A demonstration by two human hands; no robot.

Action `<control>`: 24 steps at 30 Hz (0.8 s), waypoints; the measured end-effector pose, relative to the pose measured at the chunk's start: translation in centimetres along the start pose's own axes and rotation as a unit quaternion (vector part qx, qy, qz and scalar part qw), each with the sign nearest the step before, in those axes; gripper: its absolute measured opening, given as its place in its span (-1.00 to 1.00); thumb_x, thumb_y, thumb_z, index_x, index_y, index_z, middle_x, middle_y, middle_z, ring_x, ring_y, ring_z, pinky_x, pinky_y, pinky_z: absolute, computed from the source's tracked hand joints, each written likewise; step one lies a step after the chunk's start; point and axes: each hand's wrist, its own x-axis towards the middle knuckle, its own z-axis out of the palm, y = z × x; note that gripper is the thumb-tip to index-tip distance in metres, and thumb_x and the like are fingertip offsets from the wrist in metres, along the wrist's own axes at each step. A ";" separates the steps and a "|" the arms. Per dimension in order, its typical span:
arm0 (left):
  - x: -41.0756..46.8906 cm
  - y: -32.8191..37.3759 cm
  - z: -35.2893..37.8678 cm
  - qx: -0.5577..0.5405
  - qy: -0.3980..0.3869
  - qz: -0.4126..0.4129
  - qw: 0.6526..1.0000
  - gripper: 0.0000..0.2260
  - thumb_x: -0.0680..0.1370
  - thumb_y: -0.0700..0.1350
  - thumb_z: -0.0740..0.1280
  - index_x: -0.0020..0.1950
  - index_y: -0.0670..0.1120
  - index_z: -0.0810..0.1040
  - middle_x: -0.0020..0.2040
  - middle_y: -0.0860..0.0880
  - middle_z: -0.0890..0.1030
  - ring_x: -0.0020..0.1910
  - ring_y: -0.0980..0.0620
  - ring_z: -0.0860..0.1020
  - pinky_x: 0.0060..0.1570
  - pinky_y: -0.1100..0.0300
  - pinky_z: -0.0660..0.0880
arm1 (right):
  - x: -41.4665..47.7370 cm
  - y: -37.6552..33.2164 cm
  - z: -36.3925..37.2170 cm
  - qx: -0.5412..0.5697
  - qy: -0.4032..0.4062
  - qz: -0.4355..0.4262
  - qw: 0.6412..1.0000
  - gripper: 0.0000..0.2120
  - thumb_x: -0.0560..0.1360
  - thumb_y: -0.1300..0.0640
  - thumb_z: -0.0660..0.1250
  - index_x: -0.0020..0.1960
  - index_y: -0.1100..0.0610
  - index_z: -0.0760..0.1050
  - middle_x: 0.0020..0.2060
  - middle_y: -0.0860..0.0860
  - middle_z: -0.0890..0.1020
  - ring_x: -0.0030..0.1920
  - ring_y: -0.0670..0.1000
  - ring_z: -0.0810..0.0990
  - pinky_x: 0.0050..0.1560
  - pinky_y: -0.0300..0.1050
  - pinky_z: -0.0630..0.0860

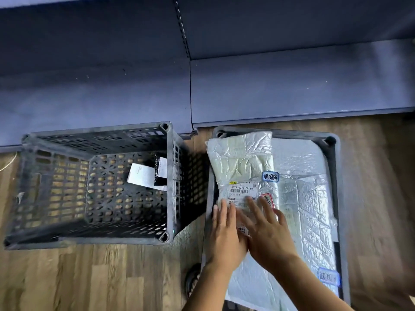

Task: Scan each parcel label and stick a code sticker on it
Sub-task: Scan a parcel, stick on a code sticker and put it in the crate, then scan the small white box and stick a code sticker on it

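A pale green parcel in clear wrap (241,162) lies on top of other wrapped parcels in the right-hand dark crate (334,167). It carries a white shipping label with a barcode (242,190), a blue sticker (271,176) and a red sticker (268,199). My left hand (225,234) and my right hand (267,234) lie flat with straight fingers on the parcel's near end, over the lower part of the label. A larger silvery parcel (307,198) lies underneath, with another blue sticker (329,277) near its front corner.
At the left stands a black perforated crate (94,185), tipped open towards me, holding a small dark parcel with white labels (148,176). Blue shelving (292,86) runs along the back. Wooden floor (112,279) lies in front, with a shoe (193,279) beside the right crate.
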 end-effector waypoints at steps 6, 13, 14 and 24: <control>1.0 -0.8 0.8 -0.029 -0.030 0.003 0.999 -0.36 0.53 -0.04 0.01 0.55 -0.12 -0.18 0.52 -0.01 -0.31 0.42 0.04 -0.41 0.48 0.12 -0.29 | 0.3 -0.3 0.9 -0.004 -0.002 0.007 1.000 -0.37 0.15 0.00 0.52 0.22 -0.04 0.57 0.30 0.09 0.52 0.28 0.25 0.48 0.14 0.16 0.38; -4.2 -1.2 0.1 0.117 0.052 0.077 0.989 -0.30 0.45 0.04 0.14 0.53 -0.22 0.10 0.55 -0.20 0.06 0.54 -0.13 0.02 0.42 0.00 0.05 | -3.3 0.2 -0.6 0.004 0.109 -0.071 0.992 -0.50 0.43 0.05 0.12 0.35 0.11 0.41 0.44 0.16 0.32 0.44 0.21 0.23 0.42 0.13 0.03; -5.2 -1.1 0.1 0.134 0.054 0.088 0.986 -0.30 0.45 0.05 0.15 0.53 -0.23 0.11 0.54 -0.21 0.08 0.53 -0.14 0.04 0.42 -0.01 0.07 | -4.1 0.4 -0.5 -0.003 0.112 -0.088 0.990 -0.49 0.42 0.08 0.12 0.35 0.13 0.42 0.44 0.17 0.31 0.44 0.22 0.23 0.42 0.14 0.04; -7.2 -1.2 1.4 0.158 -0.016 0.085 0.984 -0.36 0.45 0.10 0.10 0.46 -0.19 0.22 0.48 -0.21 0.26 0.48 -0.15 0.16 0.35 0.01 0.14 | -7.2 0.3 2.1 0.002 0.050 -0.068 0.996 -0.40 0.35 -0.05 0.06 0.40 0.01 0.27 0.51 0.00 0.10 0.50 0.12 0.06 0.41 0.19 -0.07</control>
